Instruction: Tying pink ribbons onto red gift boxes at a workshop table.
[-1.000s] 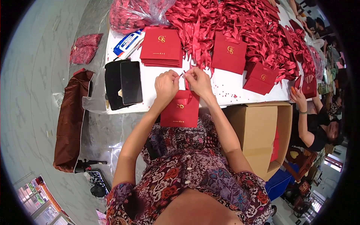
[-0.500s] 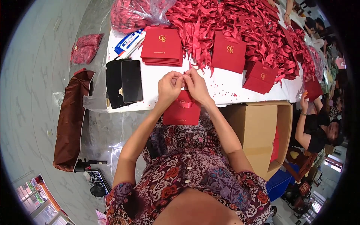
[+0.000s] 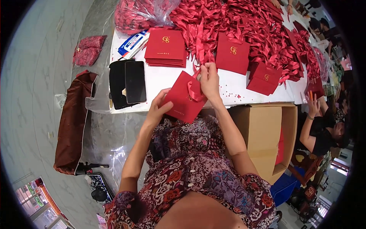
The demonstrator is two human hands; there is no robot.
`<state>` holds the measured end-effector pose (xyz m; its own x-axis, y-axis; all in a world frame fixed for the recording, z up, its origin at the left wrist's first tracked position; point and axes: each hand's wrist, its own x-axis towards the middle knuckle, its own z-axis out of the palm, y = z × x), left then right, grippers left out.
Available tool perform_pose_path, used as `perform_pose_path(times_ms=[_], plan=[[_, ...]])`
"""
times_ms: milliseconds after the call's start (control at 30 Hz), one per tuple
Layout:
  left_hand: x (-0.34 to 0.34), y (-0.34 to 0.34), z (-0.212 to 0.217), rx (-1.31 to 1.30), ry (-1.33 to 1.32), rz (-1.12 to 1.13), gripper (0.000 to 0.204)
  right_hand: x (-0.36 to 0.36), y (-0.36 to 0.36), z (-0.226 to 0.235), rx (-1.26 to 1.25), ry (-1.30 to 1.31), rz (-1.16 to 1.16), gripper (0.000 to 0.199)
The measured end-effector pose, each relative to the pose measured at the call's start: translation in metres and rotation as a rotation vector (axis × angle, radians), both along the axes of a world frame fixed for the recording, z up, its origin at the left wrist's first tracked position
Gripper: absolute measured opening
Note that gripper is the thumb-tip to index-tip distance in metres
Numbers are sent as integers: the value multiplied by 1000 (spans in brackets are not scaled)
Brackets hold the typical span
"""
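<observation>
A small red paper gift bag [image 3: 181, 103] hangs tilted over the table's front edge. My left hand [image 3: 159, 108] grips its lower left edge, thumb across the front. At its upper right, my right hand [image 3: 209, 81] is closed on a red ribbon [image 3: 194, 91] that loops down over the bag's face. The ribbon's upper part is partly hidden by my right fingers. Beyond that hand lies a large heap of red ribbons [image 3: 200, 42]. Left of it sits a stack of red bags [image 3: 166, 47]; to its right lies another red bag [image 3: 232, 53].
A black phone [image 3: 135, 82] lies on a black pouch at the table's left, below a blue-and-white packet [image 3: 133, 44]. More red bags [image 3: 265, 79] lie at the right. A cardboard box [image 3: 265, 133] stands below the table edge, and a co-worker's hand [image 3: 313, 105] is beyond it.
My hands have moved apart. The left went down to the bag's edge; the right shifted right, holding the ribbon. The bag has risen and tilted.
</observation>
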<state>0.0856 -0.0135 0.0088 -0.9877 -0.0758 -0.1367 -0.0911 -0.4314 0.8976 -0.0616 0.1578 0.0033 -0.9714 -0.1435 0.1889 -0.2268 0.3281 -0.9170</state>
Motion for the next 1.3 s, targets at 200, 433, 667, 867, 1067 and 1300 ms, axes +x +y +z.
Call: perform_pose_path(times_ms=[200,433,667,867,1067,1300], plan=[[11,32,15,-427,-282,75,30,-19,-5,-36,-100,-15,-13,21],[25,36,16,-534,-37,73,31,-39,-7,-25,-269,-256,-25,22],[8,5,57,-976,274,208,48,-48,26,-15,-60,56,244,17],[13,26,35,-1488,210,20,89,-24,34,-2,423,260,467,16],[6,44,2,-1654,232,-103,95,-25,34,-2,477,376,317,9],[-37,23,1,-1505,276,5,51,3,50,53,-129,410,241,9]])
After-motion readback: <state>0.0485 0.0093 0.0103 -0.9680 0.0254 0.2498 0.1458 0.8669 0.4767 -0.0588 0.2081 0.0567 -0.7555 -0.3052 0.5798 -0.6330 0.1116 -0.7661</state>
